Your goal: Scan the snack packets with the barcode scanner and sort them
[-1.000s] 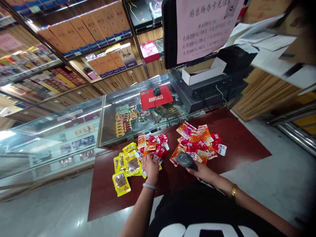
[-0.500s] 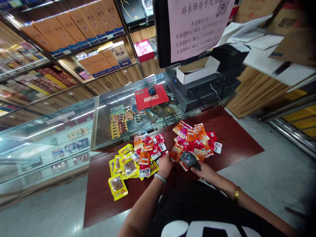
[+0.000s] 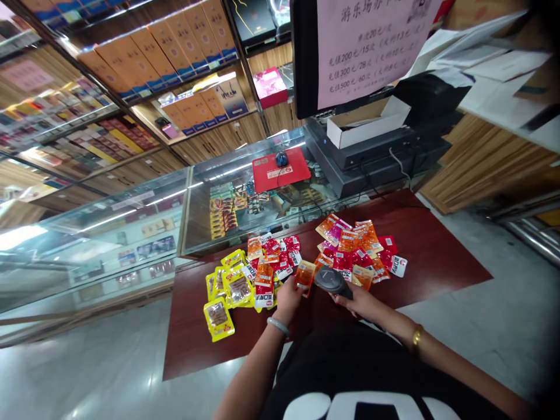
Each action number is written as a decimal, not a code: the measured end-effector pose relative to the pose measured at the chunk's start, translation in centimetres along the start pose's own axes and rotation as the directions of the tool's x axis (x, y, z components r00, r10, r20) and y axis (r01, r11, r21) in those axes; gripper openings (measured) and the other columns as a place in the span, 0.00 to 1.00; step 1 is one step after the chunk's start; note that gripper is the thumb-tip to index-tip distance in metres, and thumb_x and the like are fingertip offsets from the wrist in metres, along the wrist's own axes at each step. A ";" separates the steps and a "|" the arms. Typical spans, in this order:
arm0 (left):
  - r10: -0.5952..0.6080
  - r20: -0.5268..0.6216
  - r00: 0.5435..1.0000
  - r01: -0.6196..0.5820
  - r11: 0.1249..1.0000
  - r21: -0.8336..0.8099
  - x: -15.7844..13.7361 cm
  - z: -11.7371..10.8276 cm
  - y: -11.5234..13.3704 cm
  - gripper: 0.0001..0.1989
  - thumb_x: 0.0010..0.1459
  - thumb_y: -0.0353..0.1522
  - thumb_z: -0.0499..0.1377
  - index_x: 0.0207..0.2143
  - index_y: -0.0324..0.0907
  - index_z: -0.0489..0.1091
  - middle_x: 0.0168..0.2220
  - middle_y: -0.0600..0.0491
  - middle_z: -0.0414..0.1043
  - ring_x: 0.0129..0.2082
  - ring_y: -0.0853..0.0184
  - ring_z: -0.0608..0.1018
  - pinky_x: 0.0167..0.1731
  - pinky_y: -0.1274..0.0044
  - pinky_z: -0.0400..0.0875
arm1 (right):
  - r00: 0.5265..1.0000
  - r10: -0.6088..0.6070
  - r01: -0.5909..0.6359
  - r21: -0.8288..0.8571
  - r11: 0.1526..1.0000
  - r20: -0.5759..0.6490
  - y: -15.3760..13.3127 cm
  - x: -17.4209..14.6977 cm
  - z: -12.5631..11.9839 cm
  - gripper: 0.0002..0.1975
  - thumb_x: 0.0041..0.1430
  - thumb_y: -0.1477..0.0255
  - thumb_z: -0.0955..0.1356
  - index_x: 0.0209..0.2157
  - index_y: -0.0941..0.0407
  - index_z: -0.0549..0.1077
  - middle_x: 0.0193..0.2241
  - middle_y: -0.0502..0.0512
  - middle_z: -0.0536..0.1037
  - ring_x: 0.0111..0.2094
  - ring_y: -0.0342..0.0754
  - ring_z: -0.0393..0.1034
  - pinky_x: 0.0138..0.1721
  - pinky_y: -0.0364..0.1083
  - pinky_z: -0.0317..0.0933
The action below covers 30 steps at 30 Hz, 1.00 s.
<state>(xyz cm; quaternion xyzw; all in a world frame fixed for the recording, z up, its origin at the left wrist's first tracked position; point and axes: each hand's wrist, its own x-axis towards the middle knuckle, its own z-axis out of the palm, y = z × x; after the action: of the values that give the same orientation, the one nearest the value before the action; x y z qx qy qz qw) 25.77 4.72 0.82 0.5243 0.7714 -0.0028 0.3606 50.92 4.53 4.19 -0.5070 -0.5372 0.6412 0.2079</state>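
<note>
Between the fingers of my left hand (image 3: 289, 298) is an orange snack packet (image 3: 305, 275), lifted at the near side of the dark red table (image 3: 196, 361). My right hand (image 3: 362, 303) is wrapped round a black barcode scanner (image 3: 331, 281), whose head lies close to the packet's right side. Left of my left hand spreads a pile of red and orange packets (image 3: 265, 273), partly over several yellow snack packets (image 3: 240, 289). Beyond the scanner sits another pile of orange, red and pink packets (image 3: 350, 248). The fingertips under the scanner are hidden.
Behind the table stands a glass display counter (image 3: 196, 198) with a red mouse pad (image 3: 262, 178) and a mouse (image 3: 282, 158) on it. A monitor back with a pink notice (image 3: 371, 58) rises above a dark cash-register base (image 3: 350, 169). A wooden cabinet (image 3: 476, 157) is at right.
My left hand has raised the orange packet and turned it more upright, slightly away from the right pile. The scanner stays beside it in my right hand. The whole view has shifted.
</note>
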 end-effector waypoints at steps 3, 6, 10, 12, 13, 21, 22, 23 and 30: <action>-0.028 -0.295 0.955 0.058 0.994 0.094 -0.5 -1.3 -1.1 0.23 0.57 0.40 0.61 0.53 0.42 0.68 0.47 0.45 0.75 0.49 0.55 0.74 0.48 0.69 0.64 | 1.000 0.028 -0.028 -0.002 1.000 0.005 0.3 -0.1 0.0 0.33 0.49 0.44 0.70 0.46 0.56 0.75 0.24 0.52 0.78 0.27 0.52 0.73 0.33 0.50 0.68; 0.124 -0.477 0.870 -0.032 0.980 0.197 -0.3 -1.1 -0.7 0.27 0.57 0.38 0.62 0.57 0.41 0.64 0.56 0.42 0.68 0.56 0.52 0.68 0.56 0.64 0.59 | 1.000 0.023 -0.023 0.000 1.000 -0.014 0.6 -0.3 -0.3 0.32 0.49 0.45 0.70 0.45 0.56 0.75 0.25 0.53 0.79 0.29 0.53 0.74 0.35 0.51 0.68; 0.390 -0.216 0.895 -0.331 0.906 0.263 1.3 1.6 3.0 0.25 0.57 0.39 0.62 0.56 0.41 0.66 0.55 0.43 0.67 0.55 0.55 0.68 0.57 0.66 0.59 | 0.998 0.024 -0.026 -0.034 0.999 -0.057 0.8 -0.6 -0.7 0.32 0.49 0.45 0.70 0.44 0.56 0.76 0.30 0.56 0.80 0.35 0.57 0.76 0.38 0.53 0.69; 0.393 -0.140 0.909 -0.347 0.898 0.272 2.5 3.0 5.0 0.25 0.57 0.37 0.61 0.56 0.41 0.66 0.55 0.42 0.67 0.56 0.54 0.68 0.57 0.66 0.59 | 0.997 0.014 -0.018 -0.053 0.998 -0.082 0.8 -0.9 -1.0 0.33 0.49 0.45 0.71 0.46 0.57 0.76 0.32 0.57 0.81 0.37 0.58 0.76 0.40 0.53 0.69; 0.371 -0.120 0.921 -0.327 0.903 0.279 3.1 3.5 5.8 0.23 0.57 0.35 0.61 0.55 0.40 0.67 0.54 0.41 0.68 0.55 0.54 0.68 0.56 0.66 0.59 | 0.996 0.010 -0.015 -0.059 0.998 -0.093 0.7 -1.1 -1.2 0.33 0.49 0.45 0.71 0.46 0.56 0.76 0.33 0.57 0.81 0.38 0.58 0.76 0.41 0.53 0.69; 0.172 0.007 0.985 -0.169 0.956 0.239 6.3 2.1 4.9 0.11 0.60 0.36 0.59 0.44 0.43 0.70 0.39 0.48 0.77 0.40 0.63 0.78 0.39 0.75 0.65 | 0.992 0.054 -0.058 -0.035 0.998 -0.118 1.2 -2.2 -2.0 0.31 0.51 0.46 0.70 0.46 0.56 0.76 0.30 0.56 0.81 0.36 0.57 0.77 0.38 0.52 0.70; 0.161 -0.010 0.987 -0.154 0.960 0.235 6.4 1.9 4.7 0.14 0.59 0.38 0.61 0.46 0.43 0.69 0.40 0.48 0.77 0.40 0.63 0.78 0.39 0.75 0.65 | 0.992 0.057 -0.062 -0.041 0.997 -0.116 1.4 -2.2 -2.0 0.31 0.51 0.46 0.70 0.47 0.56 0.76 0.31 0.56 0.81 0.37 0.58 0.77 0.40 0.53 0.70; 0.168 -0.027 0.985 -0.156 0.959 0.238 6.4 2.0 4.7 0.19 0.58 0.41 0.62 0.49 0.43 0.68 0.41 0.48 0.77 0.42 0.62 0.78 0.41 0.75 0.65 | 0.991 0.058 -0.064 -0.051 0.997 -0.117 1.6 -2.1 -1.9 0.32 0.51 0.45 0.69 0.47 0.56 0.76 0.33 0.57 0.82 0.39 0.59 0.77 0.42 0.54 0.70; 0.297 -0.022 0.955 -0.273 0.901 0.337 6.4 4.1 7.3 0.23 0.52 0.43 0.66 0.46 0.39 0.70 0.50 0.41 0.72 0.53 0.56 0.73 0.52 0.70 0.64 | 0.994 0.001 -0.013 -0.109 0.994 -0.111 2.5 -1.5 -1.4 0.40 0.49 0.41 0.68 0.51 0.59 0.73 0.48 0.66 0.80 0.52 0.65 0.73 0.55 0.60 0.63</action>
<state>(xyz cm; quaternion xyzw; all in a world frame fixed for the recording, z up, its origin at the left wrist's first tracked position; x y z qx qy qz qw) 32.78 11.63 -3.06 0.6842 0.6875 -0.0601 0.2359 53.45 3.16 2.68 -0.5542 -0.5576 0.5824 0.2070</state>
